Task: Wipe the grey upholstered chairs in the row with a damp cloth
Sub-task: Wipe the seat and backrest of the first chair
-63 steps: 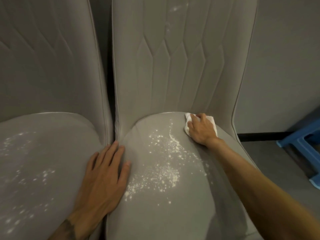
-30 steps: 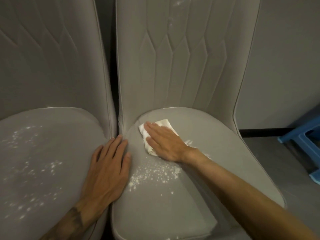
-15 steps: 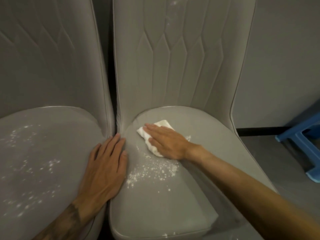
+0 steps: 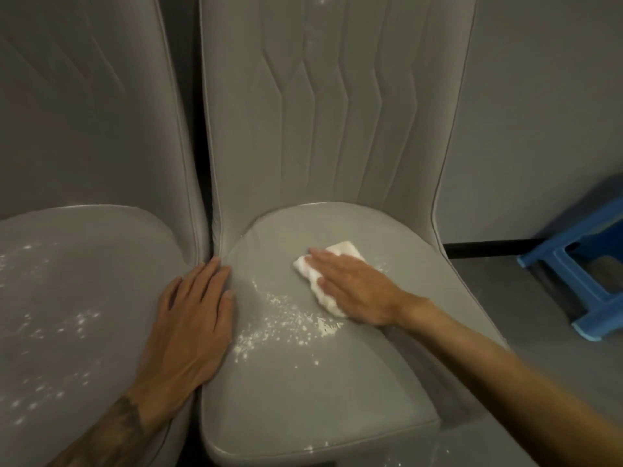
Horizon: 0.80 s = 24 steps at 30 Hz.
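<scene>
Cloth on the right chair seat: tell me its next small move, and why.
Probably slide the cloth under the right hand toward the near left, across the white powder beside it on the seat; that patch is not yet wiped.

Single head view, close above (angled forward-down) two chair seats (image 4: 303, 382).

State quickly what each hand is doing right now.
Left hand: open, holding nothing.
Right hand: open, flat fingers pressing the white cloth.

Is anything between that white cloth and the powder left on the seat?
Nothing visible. The folded white cloth under the flat right hand lies beside the scattered white powder on the grey upholstered seat.
</scene>
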Tool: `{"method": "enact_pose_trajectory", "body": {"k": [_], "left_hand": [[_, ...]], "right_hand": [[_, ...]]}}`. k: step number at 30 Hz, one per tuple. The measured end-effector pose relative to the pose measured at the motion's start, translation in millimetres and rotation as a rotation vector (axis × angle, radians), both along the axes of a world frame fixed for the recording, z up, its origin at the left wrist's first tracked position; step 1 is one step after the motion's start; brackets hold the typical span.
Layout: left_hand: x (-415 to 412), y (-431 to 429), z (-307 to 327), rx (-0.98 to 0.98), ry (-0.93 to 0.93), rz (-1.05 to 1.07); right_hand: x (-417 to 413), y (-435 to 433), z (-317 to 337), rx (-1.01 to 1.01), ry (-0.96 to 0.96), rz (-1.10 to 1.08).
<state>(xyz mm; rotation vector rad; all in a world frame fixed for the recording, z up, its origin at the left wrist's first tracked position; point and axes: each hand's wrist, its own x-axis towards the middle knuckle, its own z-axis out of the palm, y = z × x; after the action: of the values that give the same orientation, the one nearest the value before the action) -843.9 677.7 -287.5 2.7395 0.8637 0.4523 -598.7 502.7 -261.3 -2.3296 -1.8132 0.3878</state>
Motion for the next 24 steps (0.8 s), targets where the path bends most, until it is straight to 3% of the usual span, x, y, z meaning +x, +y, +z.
{"method": "enact_pose_trajectory", "body": {"k": [5,8,11,14,17,20,24], "left_hand": [[2,-1,1,0.014,-0.015,0.008],[1,-1,1,0.028,-0.024,0.000],[0,-1,0,0.032,-0.022,-0.009],[1,-1,1,0.046,-0.033,-0.010],[3,-1,1,0.040,-0.033,0.004],[4,-2,1,0.033,-0.034,0.005],[2,-1,0,0.040,-0.026,0.000]], "right_hand": [[20,-12,7,-0.060,-0.049,-0.250],[-24,-16,-8,0.048,-0.063,-0.106],[-6,-23,3,0.001,-0.073,-0.037],[37,-33,17,-0.092,-0.088,-0.195],[34,-50,12,-0.051,-0.048,-0.322],[-16,-57,-4,0.078,-0.028,-0.221],[-42,-57,-5,0.065,0.023,-0.061]]}}
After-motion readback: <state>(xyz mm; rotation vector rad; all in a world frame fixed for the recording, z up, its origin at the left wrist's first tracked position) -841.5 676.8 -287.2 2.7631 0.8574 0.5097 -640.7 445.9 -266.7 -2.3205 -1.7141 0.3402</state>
